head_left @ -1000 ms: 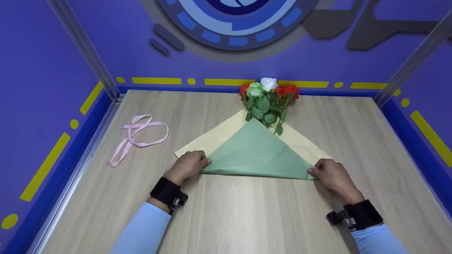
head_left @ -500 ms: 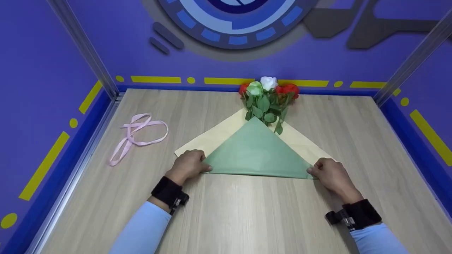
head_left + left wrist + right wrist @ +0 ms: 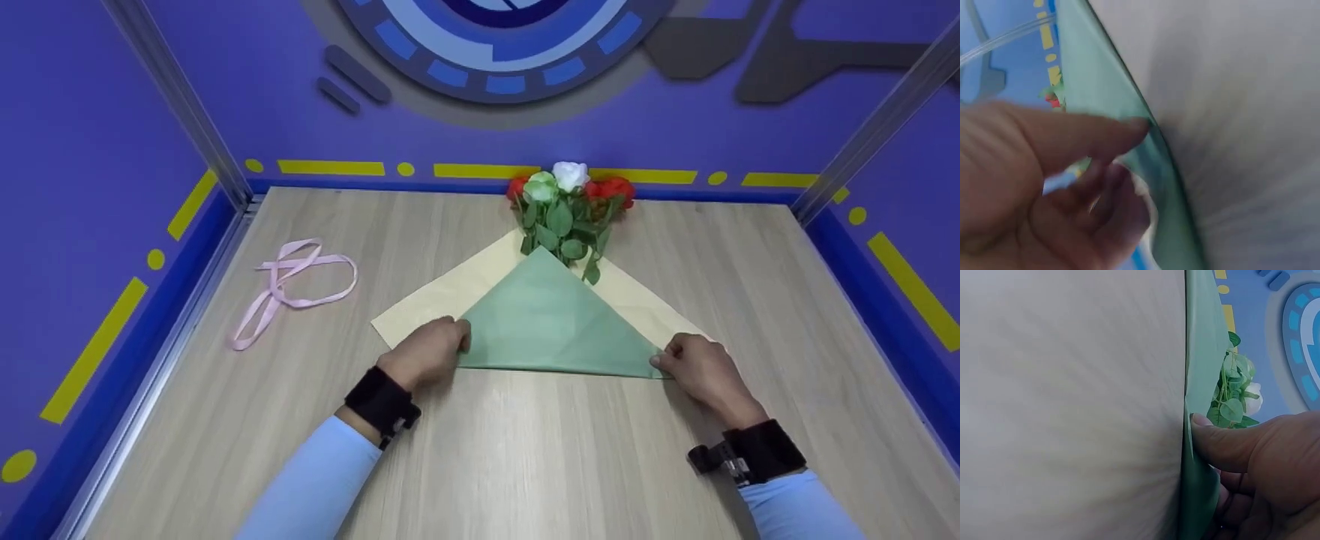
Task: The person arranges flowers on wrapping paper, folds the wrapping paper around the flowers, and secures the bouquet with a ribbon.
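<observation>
The left of two hands shifted inward along one sheet.

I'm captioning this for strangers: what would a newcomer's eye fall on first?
Probably the red, white and pale green flowers near the back edge of the table. In front, green paper makes a triangle over cream paper, the left hand and right hand at its sides. A looped pink ribbon lies off to the left.
</observation>
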`<state>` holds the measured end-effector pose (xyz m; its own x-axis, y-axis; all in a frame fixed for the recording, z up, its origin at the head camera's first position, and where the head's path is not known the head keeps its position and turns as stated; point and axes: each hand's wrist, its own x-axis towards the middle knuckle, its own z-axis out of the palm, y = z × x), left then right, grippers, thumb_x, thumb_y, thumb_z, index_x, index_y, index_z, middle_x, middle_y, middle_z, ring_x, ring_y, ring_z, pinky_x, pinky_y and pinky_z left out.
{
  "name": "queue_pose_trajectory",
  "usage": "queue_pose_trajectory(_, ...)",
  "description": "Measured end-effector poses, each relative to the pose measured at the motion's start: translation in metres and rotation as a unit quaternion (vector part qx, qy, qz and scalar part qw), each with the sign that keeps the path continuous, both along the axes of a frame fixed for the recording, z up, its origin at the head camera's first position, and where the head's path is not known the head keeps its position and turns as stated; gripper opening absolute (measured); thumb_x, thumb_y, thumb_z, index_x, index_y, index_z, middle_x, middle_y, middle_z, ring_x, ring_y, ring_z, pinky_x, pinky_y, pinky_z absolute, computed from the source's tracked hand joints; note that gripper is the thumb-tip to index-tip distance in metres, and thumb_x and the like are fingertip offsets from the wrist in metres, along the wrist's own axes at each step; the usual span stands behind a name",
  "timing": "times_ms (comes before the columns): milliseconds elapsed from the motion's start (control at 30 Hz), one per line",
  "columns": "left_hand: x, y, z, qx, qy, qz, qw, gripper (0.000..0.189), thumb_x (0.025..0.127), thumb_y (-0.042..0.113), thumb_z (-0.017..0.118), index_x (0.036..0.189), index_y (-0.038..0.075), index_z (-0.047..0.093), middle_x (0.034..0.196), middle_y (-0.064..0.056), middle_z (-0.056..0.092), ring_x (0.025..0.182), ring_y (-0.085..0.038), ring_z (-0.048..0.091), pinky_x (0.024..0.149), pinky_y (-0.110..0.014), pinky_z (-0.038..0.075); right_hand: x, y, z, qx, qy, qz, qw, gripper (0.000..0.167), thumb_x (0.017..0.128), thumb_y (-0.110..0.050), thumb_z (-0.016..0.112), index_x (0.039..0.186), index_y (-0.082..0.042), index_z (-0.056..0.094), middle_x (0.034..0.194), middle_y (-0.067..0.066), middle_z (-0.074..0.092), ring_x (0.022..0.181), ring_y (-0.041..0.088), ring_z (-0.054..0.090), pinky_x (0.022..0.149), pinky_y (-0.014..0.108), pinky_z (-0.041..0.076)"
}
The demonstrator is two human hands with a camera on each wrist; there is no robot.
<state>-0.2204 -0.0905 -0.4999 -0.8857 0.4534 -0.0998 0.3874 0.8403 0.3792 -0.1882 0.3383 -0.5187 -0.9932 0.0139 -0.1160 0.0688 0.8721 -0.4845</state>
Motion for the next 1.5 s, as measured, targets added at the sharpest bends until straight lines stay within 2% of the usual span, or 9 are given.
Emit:
queue_pose_trajectory(133, -0.002, 0.002, 0.002, -0.009, -0.054, 0.023, 0.9982, 0.003, 0.094, 0.007, 0.070, 0.097, 0.007, 0.071, 0.093, -0.006, 0.066, 0.085, -0.018, 0.057, 0.080, -0.037, 0.054, 0.000, 0.002, 0.000, -0.007, 0.000, 0.001, 1.0000, 0.022, 0.098, -0.022, 0.073, 0.088, -0.004, 0.067, 0.071, 0.003, 0.060, 0.060, 0.019, 0.055, 0.053, 0.033, 0.044)
queue_pose_trajectory(333, -0.003, 0.010, 0.004, -0.022, -0.086, 0.056, 0.9945, 0.060, 0.097, 0.055, 0.071, 0.116, -0.002, 0.068, 0.110, -0.018, 0.067, 0.107, -0.034, 0.065, 0.095, -0.046, 0.055, 0.003, 0.006, 0.000, -0.005, 0.005, -0.007, 1.0000, 0.022, 0.099, -0.021, 0.072, 0.089, -0.003, 0.067, 0.071, 0.004, 0.059, 0.059, 0.020, 0.054, 0.053, 0.033, 0.044)
queue_pose_trajectory(633, 0.001, 0.035, -0.002, -0.080, -0.047, 0.126, 0.9877, 0.079, 0.085, 0.057, 0.084, 0.130, -0.006, 0.064, 0.114, -0.022, 0.064, 0.110, -0.039, 0.062, 0.089, -0.051, 0.057, 0.006, 0.002, 0.000, 0.017, 0.001, -0.008, 0.9998, 0.023, 0.100, -0.024, 0.072, 0.089, -0.004, 0.066, 0.071, 0.004, 0.060, 0.061, 0.021, 0.055, 0.054, 0.033, 0.042)
queue_pose_trajectory(900, -0.004, 0.047, 0.004, -0.049, -0.025, -0.016, 0.9983, 0.019, 0.092, 0.011, 0.080, 0.107, 0.007, 0.069, 0.100, -0.010, 0.071, 0.091, -0.022, 0.065, 0.081, -0.035, 0.058, 0.007, -0.010, 0.005, 0.061, 0.075, 0.008, 0.9952, 0.025, 0.093, -0.018, 0.080, 0.099, 0.002, 0.065, 0.088, 0.017, 0.062, 0.083, 0.036, 0.060, 0.071, 0.051, 0.047)
queue_pose_trajectory(1033, -0.007, 0.045, 0.003, 0.010, -0.091, -0.017, 0.9957, 0.003, 0.092, 0.008, 0.071, 0.094, 0.009, 0.072, 0.089, -0.002, 0.069, 0.079, -0.015, 0.057, 0.073, -0.029, 0.050, 0.007, -0.024, 0.006, 0.074, 0.104, 0.045, 0.9908, 0.005, 0.096, -0.004, 0.068, 0.097, 0.000, 0.065, 0.090, 0.016, 0.063, 0.084, 0.033, 0.063, 0.072, 0.052, 0.052)
queue_pose_trajectory(1133, -0.007, 0.047, 0.001, 0.028, -0.103, 0.002, 0.9943, 0.019, 0.094, 0.026, 0.077, 0.087, 0.011, 0.067, 0.079, 0.002, 0.062, 0.075, -0.015, 0.053, 0.070, -0.030, 0.046, 0.009, -0.041, 0.005, 0.084, 0.122, 0.070, 0.9865, 0.008, 0.098, 0.001, 0.061, 0.094, -0.001, 0.068, 0.089, 0.014, 0.064, 0.087, 0.032, 0.064, 0.075, 0.050, 0.054)
queue_pose_trajectory(1233, -0.005, 0.054, -0.002, -0.001, -0.078, 0.012, 0.9969, 0.032, 0.093, 0.041, 0.079, 0.087, 0.013, 0.065, 0.078, 0.001, 0.063, 0.077, -0.017, 0.058, 0.073, -0.034, 0.052, 0.014, -0.067, 0.002, 0.092, 0.192, 0.120, 0.9698, 0.006, 0.096, 0.000, 0.065, 0.097, -0.001, 0.070, 0.094, 0.015, 0.065, 0.092, 0.034, 0.064, 0.080, 0.050, 0.055)
queue_pose_trajectory(1333, -0.004, 0.060, -0.002, -0.038, -0.061, 0.023, 0.9972, 0.035, 0.093, 0.044, 0.079, 0.093, 0.011, 0.068, 0.085, -0.004, 0.070, 0.084, -0.022, 0.066, 0.080, -0.040, 0.057, 0.022, -0.101, -0.003, 0.111, 0.261, 0.220, 0.9334, 0.018, 0.096, -0.005, 0.069, 0.112, 0.002, 0.071, 0.114, 0.020, 0.068, 0.110, 0.040, 0.064, 0.094, 0.052, 0.055)
queue_pose_trajectory(1500, -0.004, 0.064, -0.001, -0.064, -0.076, 0.030, 0.9946, 0.043, 0.095, 0.047, 0.077, 0.110, 0.006, 0.071, 0.100, -0.011, 0.076, 0.095, -0.026, 0.071, 0.087, -0.042, 0.059, 0.035, -0.142, -0.005, 0.143, 0.148, 0.383, 0.9005, 0.059, 0.110, -0.033, 0.053, 0.156, 0.003, 0.045, 0.162, 0.024, 0.044, 0.154, 0.041, 0.036, 0.124, 0.062, 0.030)
